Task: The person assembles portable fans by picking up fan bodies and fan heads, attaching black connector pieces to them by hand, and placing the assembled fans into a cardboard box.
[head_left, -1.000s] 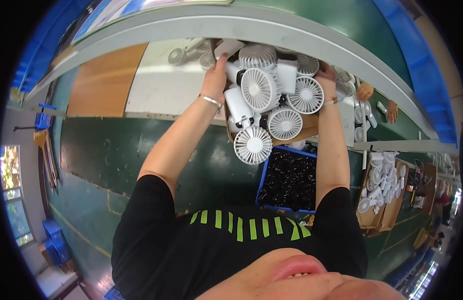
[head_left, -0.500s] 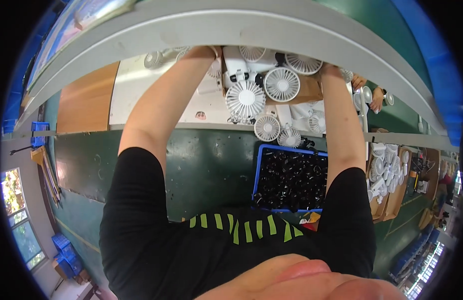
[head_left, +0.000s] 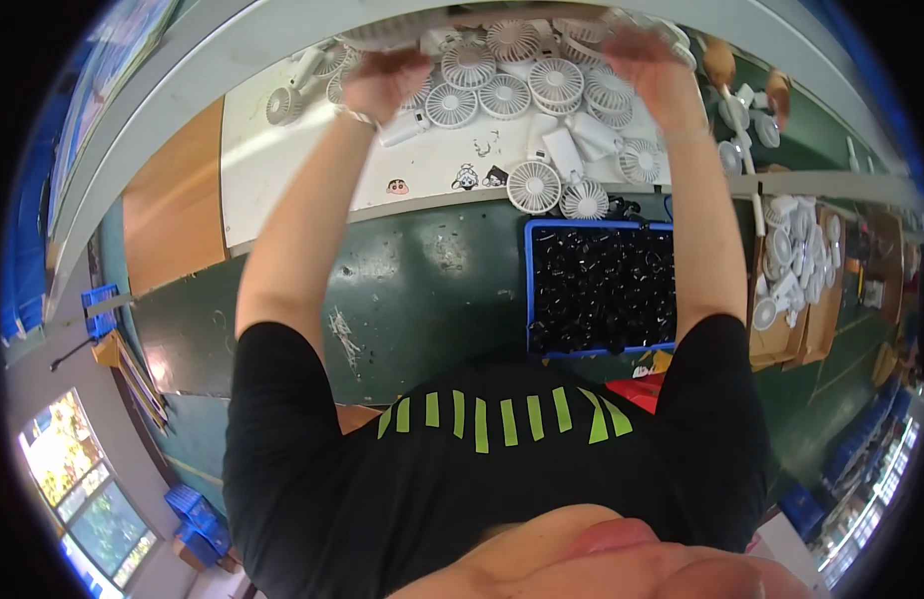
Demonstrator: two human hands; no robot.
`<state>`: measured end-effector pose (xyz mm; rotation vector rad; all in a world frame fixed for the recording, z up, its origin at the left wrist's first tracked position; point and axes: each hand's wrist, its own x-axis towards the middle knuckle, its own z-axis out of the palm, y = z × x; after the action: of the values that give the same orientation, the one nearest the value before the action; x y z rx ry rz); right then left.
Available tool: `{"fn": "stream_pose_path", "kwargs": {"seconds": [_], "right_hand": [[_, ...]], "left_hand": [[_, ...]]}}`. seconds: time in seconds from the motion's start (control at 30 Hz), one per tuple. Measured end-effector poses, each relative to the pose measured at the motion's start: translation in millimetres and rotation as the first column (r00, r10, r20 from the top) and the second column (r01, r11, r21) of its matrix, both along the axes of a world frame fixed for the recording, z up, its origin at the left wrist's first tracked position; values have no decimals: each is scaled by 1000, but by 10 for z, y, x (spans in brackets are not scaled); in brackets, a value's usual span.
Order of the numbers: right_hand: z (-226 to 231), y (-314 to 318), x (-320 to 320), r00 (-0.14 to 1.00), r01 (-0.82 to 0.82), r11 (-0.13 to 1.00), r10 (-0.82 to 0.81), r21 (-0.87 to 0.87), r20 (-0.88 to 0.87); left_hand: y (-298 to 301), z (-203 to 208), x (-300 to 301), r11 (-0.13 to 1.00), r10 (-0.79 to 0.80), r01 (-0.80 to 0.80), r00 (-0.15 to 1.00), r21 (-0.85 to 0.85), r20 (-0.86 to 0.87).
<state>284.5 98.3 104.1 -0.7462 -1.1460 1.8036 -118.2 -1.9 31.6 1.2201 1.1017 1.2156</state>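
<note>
Both of my arms reach far forward over the white worktop (head_left: 282,150). My left hand (head_left: 385,85) is raised beside a heap of white handheld fans (head_left: 505,96); motion smears its fingers. At the other side of the heap, my right hand (head_left: 647,65) is blurred over more fans. Between and beyond the hands, a brown cardboard edge (head_left: 462,16) shows blurred under the grey beam. Whether either hand grips it I cannot tell. Nearer me lie a round fan head (head_left: 534,188) and white handles (head_left: 562,155).
A blue tray (head_left: 530,290) of small black parts lies on the green surface (head_left: 422,270). A grey beam (head_left: 252,45) crosses above the worktop. At right, a cardboard box (head_left: 776,344) holds white fans, and another person's hands (head_left: 719,65) handle white parts.
The cardboard box that held fans between my hands has moved away from me, and fans now lie heaped on the worktop. My hands have come into view from behind the beam.
</note>
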Motion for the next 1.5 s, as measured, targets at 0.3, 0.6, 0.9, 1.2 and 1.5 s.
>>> {"fn": "stream_pose_path", "kwargs": {"seconds": [0.3, 0.6, 0.9, 1.2, 1.5], "right_hand": [[-409, -3012, 719, 83, -432, 901, -12, 47, 996], [-728, -3315, 1306, 423, -25, 945, -285, 326, 860], [-847, -3407, 1699, 611, 172, 960, -281, 222, 740], [-432, -3395, 1860, 618, 171, 934, -351, 315, 704], [595, -3309, 1468, 988, 149, 981, -144, 126, -51]], "left_hand": [[-1116, -533, 2318, 862, -103, -268, 739, -431, -666], [-1765, -174, 2446, 681, 553, -629, 777, -375, -300], [-3616, 877, 2308, 885, 453, -301, 731, -354, 511], [-4128, 1221, 3358, 619, 599, 27, 630, -785, 494], [-3770, 1353, 3412, 945, 86, 134, 778, -297, 622]]}}
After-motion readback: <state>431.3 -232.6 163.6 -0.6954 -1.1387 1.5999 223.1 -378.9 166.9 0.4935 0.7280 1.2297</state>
